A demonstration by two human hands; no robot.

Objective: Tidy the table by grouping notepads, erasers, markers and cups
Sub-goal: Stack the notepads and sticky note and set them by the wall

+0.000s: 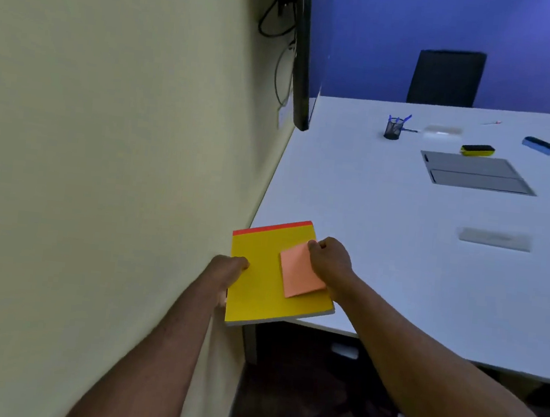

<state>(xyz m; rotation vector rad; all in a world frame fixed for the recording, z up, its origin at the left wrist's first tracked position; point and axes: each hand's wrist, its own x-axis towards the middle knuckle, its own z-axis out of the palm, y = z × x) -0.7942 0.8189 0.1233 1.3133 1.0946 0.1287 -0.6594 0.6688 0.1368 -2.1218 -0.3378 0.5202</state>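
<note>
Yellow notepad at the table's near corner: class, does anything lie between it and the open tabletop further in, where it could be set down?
Nothing visible does. The yellow notepad, held by the left hand and right hand with an orange sticky pad on top, overhangs the table corner. The yellow eraser and pen cup sit far beyond.

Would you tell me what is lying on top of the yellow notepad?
An orange sticky pad lies on the yellow notepad, pinched by the right hand. The cover beneath it is hidden.

Two bare forearms extended forward; left hand (228, 268) curled, thumb on top; right hand (329, 263) curled, fingertips pinching
</note>
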